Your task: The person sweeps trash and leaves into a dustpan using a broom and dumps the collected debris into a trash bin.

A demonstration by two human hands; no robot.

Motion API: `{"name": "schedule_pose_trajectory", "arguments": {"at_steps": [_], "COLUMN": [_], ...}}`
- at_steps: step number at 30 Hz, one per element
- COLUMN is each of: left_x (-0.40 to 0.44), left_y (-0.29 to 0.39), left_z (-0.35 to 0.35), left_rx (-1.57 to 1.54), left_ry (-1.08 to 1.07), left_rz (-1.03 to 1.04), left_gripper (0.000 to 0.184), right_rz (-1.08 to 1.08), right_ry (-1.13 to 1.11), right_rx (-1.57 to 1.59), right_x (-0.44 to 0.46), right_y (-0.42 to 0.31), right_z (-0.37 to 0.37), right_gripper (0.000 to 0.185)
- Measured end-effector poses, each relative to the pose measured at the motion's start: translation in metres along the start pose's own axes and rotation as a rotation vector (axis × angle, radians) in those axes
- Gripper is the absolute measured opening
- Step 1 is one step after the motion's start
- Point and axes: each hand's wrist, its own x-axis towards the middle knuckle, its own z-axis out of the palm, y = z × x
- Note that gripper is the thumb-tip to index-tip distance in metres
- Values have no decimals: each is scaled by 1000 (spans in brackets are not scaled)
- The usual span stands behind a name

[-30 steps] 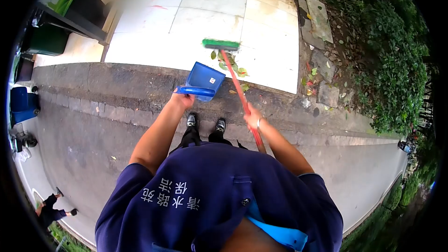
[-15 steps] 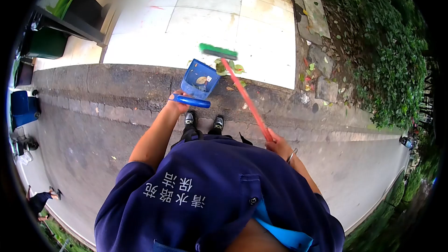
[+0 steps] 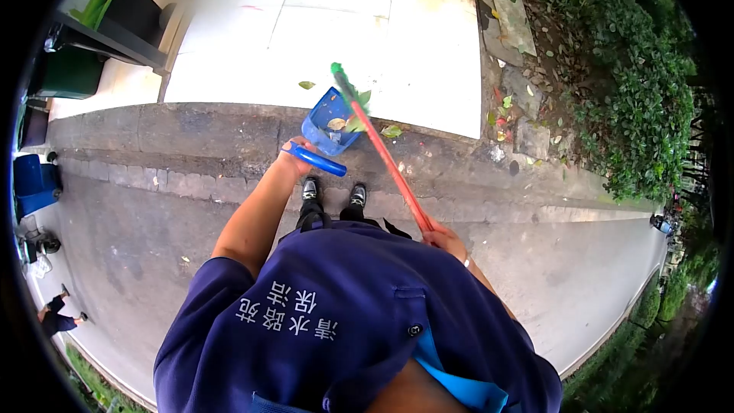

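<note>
The one blue dustpan point(image 3: 315, 136) is at the pale tiles' point(image 3: 329, 30) near edge, its handle gripped by the closed left hand point(image 3: 297, 154); the one broom point(image 3: 388, 162), its red pole clasped by the closed right hand point(image 3: 446, 240), has swung from crosswise beyond the pan to slanting over its right side, among green leaves point(image 3: 355, 124). Two shoes point(image 3: 310, 189) stand nearer, one blue bin point(image 3: 34, 183) left, a hedge point(image 3: 642, 107) right.

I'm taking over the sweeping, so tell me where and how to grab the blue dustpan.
Grip the dustpan by its handle, on the bare right part, probably best from the side nearest the shoes: the bar juts that way, and the left hand holds its left end. Keep it level; a brown leaf lies inside.
</note>
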Motion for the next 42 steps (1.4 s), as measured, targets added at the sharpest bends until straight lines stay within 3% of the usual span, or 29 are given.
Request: {"name": "schedule_pose_trajectory", "arguments": {"at_steps": [5, 8, 12, 16, 20, 24, 28, 30, 33, 35, 38, 42], "left_x": [-6, -24, -43, -35, -22, -15, -64, -51, -51, -59, -77, -85], "left_y": [5, 0, -8, -6, -1, 2, -7, 4, 9, 11, 9, 18], "left_z": [-19, -22, -22, -29, -27, -25, 8, -20, -56, -69, -80, -99], "left_rx": [12, 35, -69, -109, -212, -181, -239, -290, -408, -379, -417, -449], "left_ry": [-62, -82, -24, -76, -67, -74, 42, -21, -127, -113, -29, -50], "left_rz": [-90, -112, 19, 83, 118, 162, 186, 142, 32, 36, 83, 82], "left_gripper": [18, 19, 20, 20, 19, 19, 19, 19, 19, 19, 19, 20], "right_rz": [22, -28, -240, -143, -46, -61, 65, 115, 43, -227, -193, -173], "right_ry": [-35, -17, 64, 165, 168, -143, -41, 36, -133, -106, -24, -46], "right_rx": [-75, -310, -761, -887, -1032, -840, -329, -232, -447, -1208, -1337, -1274], "right_x": [-39, -28, 47, 111, 125, 72, -6, -30, -30, 0, 34, 100], "right_y": [-23, -34, -55, -71, -29, -1, -15, -30, -39, -42, -59, -66], "right_z": [9, 17, 2, 8, 4, -26, -2, 19, 18, 9, 51, 98], "right_gripper": [43, 48, 59, 62, 60, 58, 50, 48, 49, 51, 56, 63]}}
